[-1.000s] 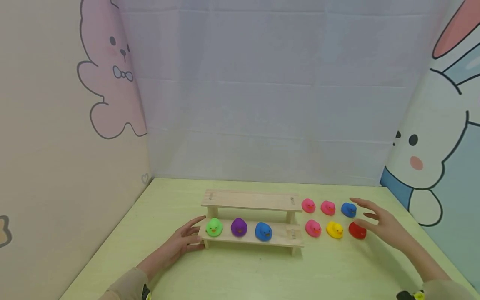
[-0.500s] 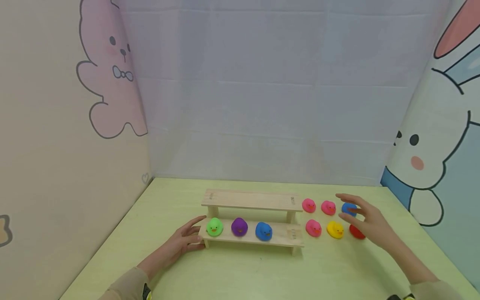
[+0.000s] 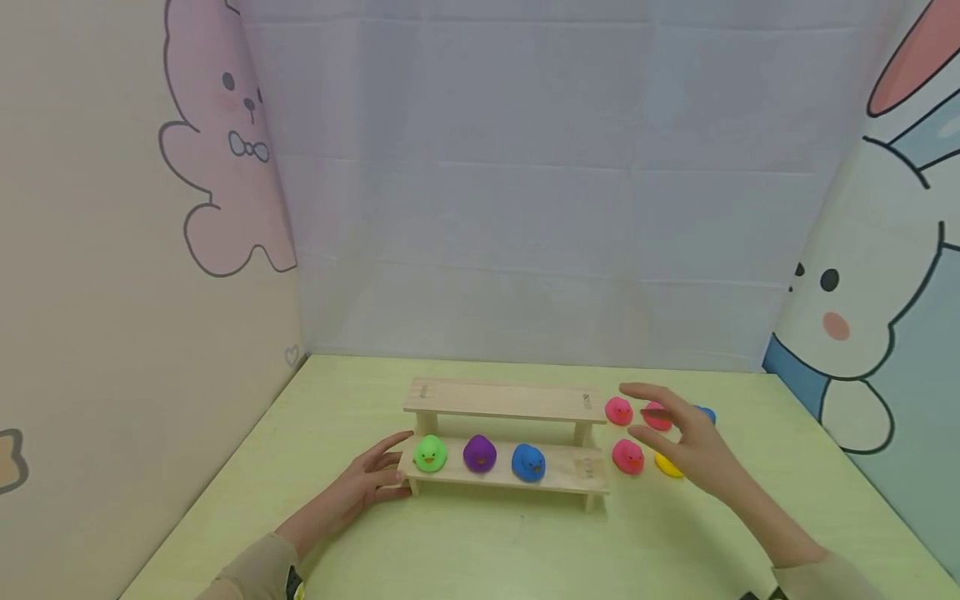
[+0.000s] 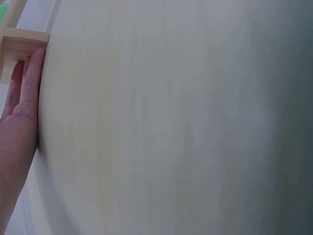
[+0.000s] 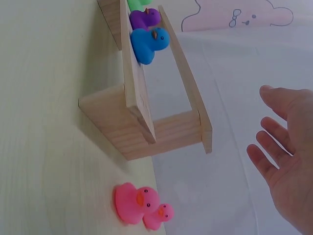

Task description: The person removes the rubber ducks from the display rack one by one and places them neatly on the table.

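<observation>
My left hand (image 3: 360, 483) touches the left end of a two-tier wooden rack (image 3: 504, 398), its fingers extended against the side. On the lower shelf a green rubber duck (image 3: 430, 455), a purple duck (image 3: 480, 454) and a blue duck (image 3: 528, 463) sit in a row. Over the loose ducks right of the rack hovers my right hand (image 3: 693, 442), thumb and fingers apart, holding nothing. Beneath or beside it are a pink duck (image 3: 628, 457), another pink duck (image 3: 618, 411), a partly covered yellow duck (image 3: 667, 466) and a second blue duck (image 3: 706, 413). The red duck is hidden.
The rack and ducks stand on a pale yellow-green table (image 3: 480, 550). A white cloth (image 3: 480, 192) hangs behind it. Walls with a pink bear drawing (image 3: 217, 167) and a white rabbit drawing (image 3: 847, 292) flank the table.
My right hand has moved left from the red duck, across the blue one, toward the pink ducks and the rack. The left hand has stayed at the rack, and the ducks have not moved.
</observation>
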Available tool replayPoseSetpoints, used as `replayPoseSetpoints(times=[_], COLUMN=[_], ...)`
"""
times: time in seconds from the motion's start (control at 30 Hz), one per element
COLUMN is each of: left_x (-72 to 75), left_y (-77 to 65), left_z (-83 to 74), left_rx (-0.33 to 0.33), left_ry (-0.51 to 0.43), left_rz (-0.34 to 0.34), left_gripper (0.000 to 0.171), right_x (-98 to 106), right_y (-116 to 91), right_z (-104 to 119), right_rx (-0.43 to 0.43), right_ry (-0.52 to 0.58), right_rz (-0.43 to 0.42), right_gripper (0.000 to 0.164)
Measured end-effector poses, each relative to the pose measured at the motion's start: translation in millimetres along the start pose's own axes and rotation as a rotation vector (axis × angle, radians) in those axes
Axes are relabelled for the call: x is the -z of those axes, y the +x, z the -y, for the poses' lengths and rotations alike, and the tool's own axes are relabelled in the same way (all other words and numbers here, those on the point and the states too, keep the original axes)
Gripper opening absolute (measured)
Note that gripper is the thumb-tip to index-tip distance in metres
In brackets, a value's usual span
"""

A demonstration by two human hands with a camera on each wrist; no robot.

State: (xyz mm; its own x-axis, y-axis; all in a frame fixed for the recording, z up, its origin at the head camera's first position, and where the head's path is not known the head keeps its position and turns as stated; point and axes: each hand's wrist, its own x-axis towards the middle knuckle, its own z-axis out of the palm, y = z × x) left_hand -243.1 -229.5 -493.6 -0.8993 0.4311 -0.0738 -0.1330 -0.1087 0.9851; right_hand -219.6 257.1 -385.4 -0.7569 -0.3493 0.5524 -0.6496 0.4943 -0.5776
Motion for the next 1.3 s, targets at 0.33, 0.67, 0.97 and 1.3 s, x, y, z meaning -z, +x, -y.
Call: replayPoseSetpoints(times=[0.33,0.67,0.97,1.3], left_x=[-2.1,-1.2,-1.7,-0.7], left_y=[0.2,0.4,0.4,-0.6], left_z=[-0.2,0.9,-0.3,-0.2], left_rx=[0.006,0.004,-0.006,0.002], left_ry=[0.011,0.005,0.009,0.008], left_rz=[-0.015,-0.012,-0.016,-0.010], left_gripper=[0.068,0.068,0.068,0.068], right_x=[-37.1,-78.6,-105.0,-125.0], right_y=[16.0,19.8,14.6,8.1], right_z=[14.9,18.5,12.4,2.6], right_rx=[0.141,0.181,0.158,0.126], right_ry=[0.159,0.272,0.360,0.244], right_rz=[0.058,0.115,0.175,0.185], right_gripper=[0.055,0.049,0.042,0.038])
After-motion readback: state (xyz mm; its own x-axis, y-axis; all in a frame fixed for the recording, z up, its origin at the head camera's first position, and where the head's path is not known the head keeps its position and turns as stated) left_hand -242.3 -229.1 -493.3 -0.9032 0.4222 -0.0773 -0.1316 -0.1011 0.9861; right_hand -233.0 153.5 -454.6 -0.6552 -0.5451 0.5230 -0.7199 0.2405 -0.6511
